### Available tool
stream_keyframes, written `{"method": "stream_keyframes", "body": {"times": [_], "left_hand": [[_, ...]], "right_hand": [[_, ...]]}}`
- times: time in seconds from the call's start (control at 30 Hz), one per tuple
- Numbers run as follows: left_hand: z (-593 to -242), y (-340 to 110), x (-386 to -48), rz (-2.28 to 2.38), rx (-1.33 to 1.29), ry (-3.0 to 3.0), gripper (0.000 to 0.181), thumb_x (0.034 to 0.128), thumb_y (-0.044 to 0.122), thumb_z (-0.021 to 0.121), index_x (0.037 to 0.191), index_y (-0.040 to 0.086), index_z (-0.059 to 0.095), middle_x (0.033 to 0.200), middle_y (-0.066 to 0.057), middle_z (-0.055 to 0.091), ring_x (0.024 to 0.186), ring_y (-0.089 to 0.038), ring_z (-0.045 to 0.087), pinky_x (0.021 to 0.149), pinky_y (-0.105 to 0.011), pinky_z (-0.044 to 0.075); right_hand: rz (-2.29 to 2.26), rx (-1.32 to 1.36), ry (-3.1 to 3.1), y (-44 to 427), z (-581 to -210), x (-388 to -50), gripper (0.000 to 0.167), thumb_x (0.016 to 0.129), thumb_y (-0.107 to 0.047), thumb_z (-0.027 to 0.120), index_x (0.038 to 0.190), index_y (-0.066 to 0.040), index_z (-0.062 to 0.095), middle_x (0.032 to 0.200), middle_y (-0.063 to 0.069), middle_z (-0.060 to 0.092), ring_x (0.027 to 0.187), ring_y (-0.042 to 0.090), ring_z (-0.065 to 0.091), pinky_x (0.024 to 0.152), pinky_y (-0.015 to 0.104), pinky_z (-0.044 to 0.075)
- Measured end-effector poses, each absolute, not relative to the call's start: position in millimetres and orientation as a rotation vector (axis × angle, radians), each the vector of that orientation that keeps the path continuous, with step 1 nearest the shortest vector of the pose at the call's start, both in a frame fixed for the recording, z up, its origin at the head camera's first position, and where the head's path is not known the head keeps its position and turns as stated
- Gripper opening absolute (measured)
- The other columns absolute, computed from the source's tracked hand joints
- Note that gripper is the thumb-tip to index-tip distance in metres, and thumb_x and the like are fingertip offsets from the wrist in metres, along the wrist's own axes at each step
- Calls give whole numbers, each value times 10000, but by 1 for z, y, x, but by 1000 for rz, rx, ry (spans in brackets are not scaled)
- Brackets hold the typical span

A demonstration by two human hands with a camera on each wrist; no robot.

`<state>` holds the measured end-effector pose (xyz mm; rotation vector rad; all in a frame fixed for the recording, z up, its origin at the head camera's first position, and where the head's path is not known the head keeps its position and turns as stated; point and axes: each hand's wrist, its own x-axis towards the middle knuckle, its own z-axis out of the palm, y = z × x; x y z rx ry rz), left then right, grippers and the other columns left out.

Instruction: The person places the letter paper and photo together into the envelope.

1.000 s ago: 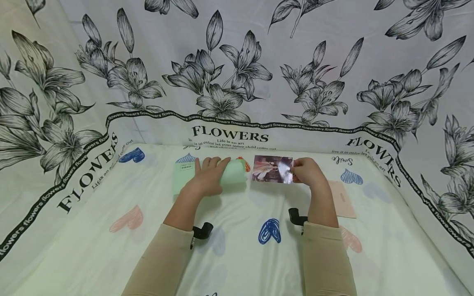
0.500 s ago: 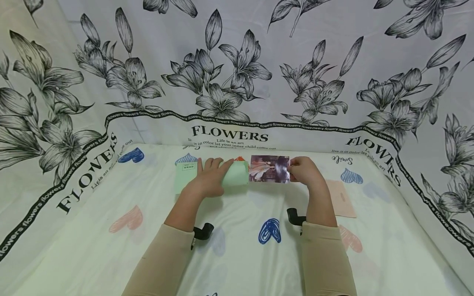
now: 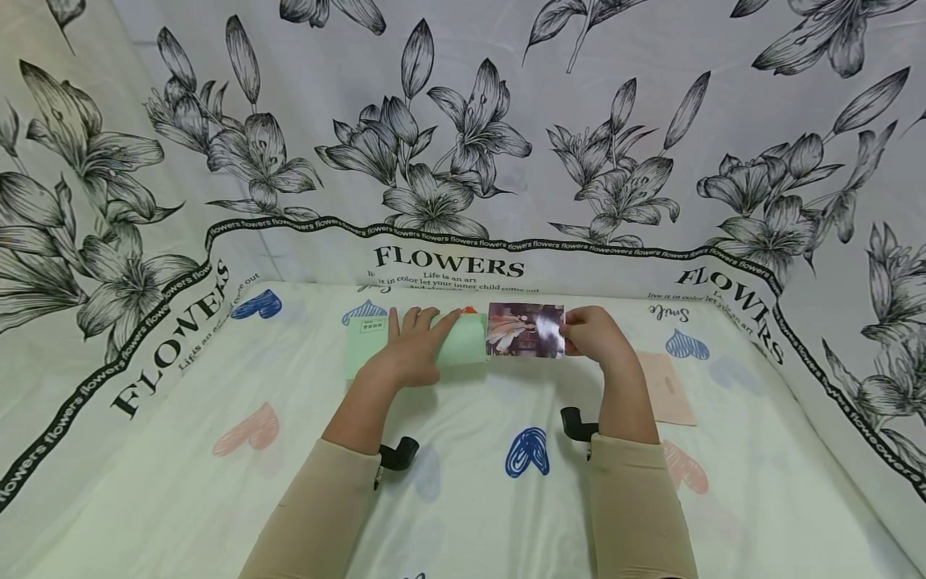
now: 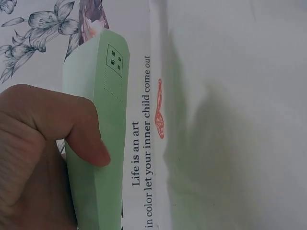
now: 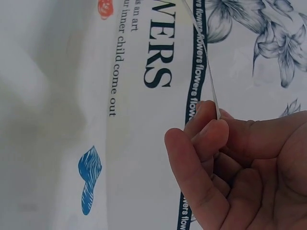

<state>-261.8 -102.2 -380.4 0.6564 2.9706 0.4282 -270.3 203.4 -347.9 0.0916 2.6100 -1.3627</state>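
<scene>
Left hand (image 3: 405, 354) grips the green envelope (image 3: 466, 342), fingers spread across it. And the right hand (image 3: 596, 334) has its fingers pinching the glossy photo (image 3: 521, 331), far end just beside the envelope, over heart-print cloth (image 3: 470, 515)

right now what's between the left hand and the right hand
The head view shows part of the green envelope nearer the left hand, then the photo nearer the right hand; whether envelope and photo touch is unclear.
</scene>
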Motion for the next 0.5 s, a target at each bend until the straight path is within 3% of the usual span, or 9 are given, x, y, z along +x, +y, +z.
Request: {"method": "stream_keyframes", "body": {"times": [0.23,0.5], "left_hand": [[-382,-102,-263,419,678,2972,1052,773,5,697,1661,252,189,1627,-183,229,1511,-445,106,1157,-690,-103],[-385,-102,-265,415,709,2978,1088,766,37,701,1667,266,138,1646,-163,183,1527,-410,58,1163,-668,-120]], "right_hand": [[-1381,63,2609,204,-351,-274,437,1055,-54,492,1430,168,457,1175,259,601,816,197,647,915,444,566],[-1373,58,2592,204,-352,-275,444,1048,-35,494,1430,187,445,1227,291,585,787,182,613,752,310,580]]}}
